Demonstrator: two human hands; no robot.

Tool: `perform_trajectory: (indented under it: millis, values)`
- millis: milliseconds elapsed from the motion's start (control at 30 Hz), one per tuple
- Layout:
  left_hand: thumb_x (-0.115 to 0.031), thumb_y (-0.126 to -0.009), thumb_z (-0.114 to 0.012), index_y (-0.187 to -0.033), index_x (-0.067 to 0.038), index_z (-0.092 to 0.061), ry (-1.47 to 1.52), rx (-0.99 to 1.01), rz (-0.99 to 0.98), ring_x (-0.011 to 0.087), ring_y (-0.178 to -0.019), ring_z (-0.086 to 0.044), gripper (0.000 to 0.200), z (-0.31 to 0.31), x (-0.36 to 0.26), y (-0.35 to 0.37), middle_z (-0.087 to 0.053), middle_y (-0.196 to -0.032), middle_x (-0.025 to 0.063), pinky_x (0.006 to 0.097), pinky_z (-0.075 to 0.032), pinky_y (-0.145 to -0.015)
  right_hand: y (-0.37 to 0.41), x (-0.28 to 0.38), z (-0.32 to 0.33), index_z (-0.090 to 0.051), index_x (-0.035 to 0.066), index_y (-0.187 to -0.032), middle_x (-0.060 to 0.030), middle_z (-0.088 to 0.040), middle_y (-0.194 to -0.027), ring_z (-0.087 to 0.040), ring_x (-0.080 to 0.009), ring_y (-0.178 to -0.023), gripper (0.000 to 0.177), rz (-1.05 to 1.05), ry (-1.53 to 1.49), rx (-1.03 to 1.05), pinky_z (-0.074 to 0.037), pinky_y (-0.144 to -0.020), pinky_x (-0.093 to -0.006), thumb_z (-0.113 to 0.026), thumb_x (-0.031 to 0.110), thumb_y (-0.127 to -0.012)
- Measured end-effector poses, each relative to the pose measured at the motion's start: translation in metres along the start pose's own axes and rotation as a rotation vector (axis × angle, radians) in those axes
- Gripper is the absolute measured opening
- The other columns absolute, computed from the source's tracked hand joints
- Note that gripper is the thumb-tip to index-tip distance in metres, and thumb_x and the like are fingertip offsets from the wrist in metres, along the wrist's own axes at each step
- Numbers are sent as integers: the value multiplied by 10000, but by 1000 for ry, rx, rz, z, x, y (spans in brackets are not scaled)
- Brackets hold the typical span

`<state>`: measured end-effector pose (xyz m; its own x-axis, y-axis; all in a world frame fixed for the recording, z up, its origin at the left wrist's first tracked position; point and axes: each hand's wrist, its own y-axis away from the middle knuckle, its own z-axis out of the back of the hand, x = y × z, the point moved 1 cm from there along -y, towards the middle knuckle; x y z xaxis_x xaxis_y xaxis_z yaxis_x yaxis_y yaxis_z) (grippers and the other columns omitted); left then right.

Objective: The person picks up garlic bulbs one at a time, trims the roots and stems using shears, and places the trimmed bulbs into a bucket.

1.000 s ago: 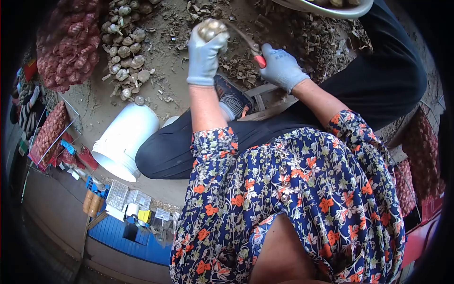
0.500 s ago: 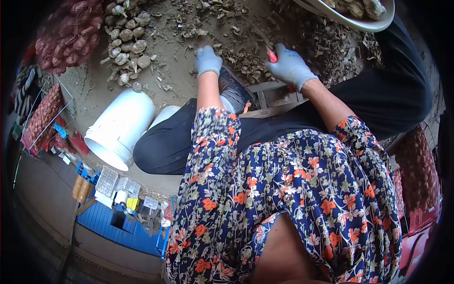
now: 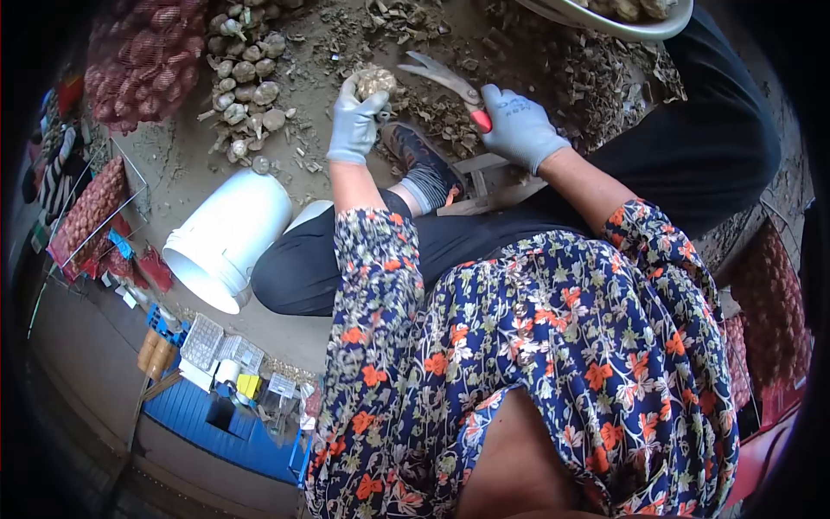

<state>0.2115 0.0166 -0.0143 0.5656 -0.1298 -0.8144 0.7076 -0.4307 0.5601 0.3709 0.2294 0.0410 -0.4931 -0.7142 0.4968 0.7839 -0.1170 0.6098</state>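
Observation:
My left hand [image 3: 354, 121], in a grey glove, is closed round a garlic bulb [image 3: 376, 81] and holds it up over the littered ground. Gloved as well, my right hand [image 3: 521, 128] grips a pair of pruning shears [image 3: 451, 85] by the red handle. The blades stand apart and point left toward the bulb, without touching it. Dry garlic trimmings [image 3: 450, 121] lie below both hands. Left of my left hand is a heap of garlic bulbs [image 3: 251, 78] with stalks on.
A white bucket [image 3: 229, 233] lies tipped beside my knee. Red mesh sacks [image 3: 143, 69] of garlic stand at the upper left. A pale basin [image 3: 640, 28] holding bulbs is at the upper right. My shoe [image 3: 415, 156] is beside a wooden frame [image 3: 480, 182].
My left hand has moved slightly left and now shows a garlic bulb in its fingers. The shears have turned, and their open blades are now clearly visible. The view has shifted a little.

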Motion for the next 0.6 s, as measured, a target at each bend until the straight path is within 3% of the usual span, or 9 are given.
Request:
perform_trajectory:
  millis: [67,167,267,433,533,600]
  values:
    - [6,-729,-700,-1253,-17,-476,75,75,-96,148,-863,-624,571,-23,-37,16,-618,-1065,78,244,-530,-738,4,9,7,-494,47,-1073,-209,-619,-1025,-614,-365,-969,366,81,45,-107,-462,-830,-475,-577,326,-852]
    - [26,-695,-711,-1294,18,-430,-263,135,-289,138,-958,-604,662,-34,-60,28,-596,-1096,64,253,-504,-840,11,18,19,-479,99,-1093,-140,-612,-952,-620,-322,-915,428,235,257,-311,-455,-789,-480,-610,411,-832]
    - [1,-670,-749,-1286,30,-443,-462,110,-301,132,-984,-591,689,-38,-65,30,-594,-1109,66,267,-497,-859,12,19,26,-480,99,-1106,-132,-607,-958,-614,-315,-933,434,233,341,-328,-450,-795,-485,-608,410,-832]
    - [-7,-623,-786,-1234,43,-484,-534,112,-274,138,-983,-580,683,-51,-72,39,-595,-1092,81,258,-485,-863,17,18,27,-484,87,-1134,-131,-598,-991,-602,-314,-965,444,191,254,-248,-441,-825,-492,-586,416,-853]
    - [-22,-624,-802,-1219,48,-500,-546,128,-262,130,-970,-584,671,-52,-73,39,-605,-1084,81,254,-488,-858,16,21,29,-489,59,-1111,-163,-620,-993,-618,-323,-955,445,173,365,-183,-463,-800,-482,-580,414,-857]
    - [-30,-627,-808,-1214,50,-507,-535,141,-253,125,-962,-587,664,-55,-73,42,-610,-1081,80,252,-490,-855,9,17,26,-503,37,-1070,-209,-637,-990,-633,-335,-945,445,116,158,7,-487,-766,-473,-589,413,-847]
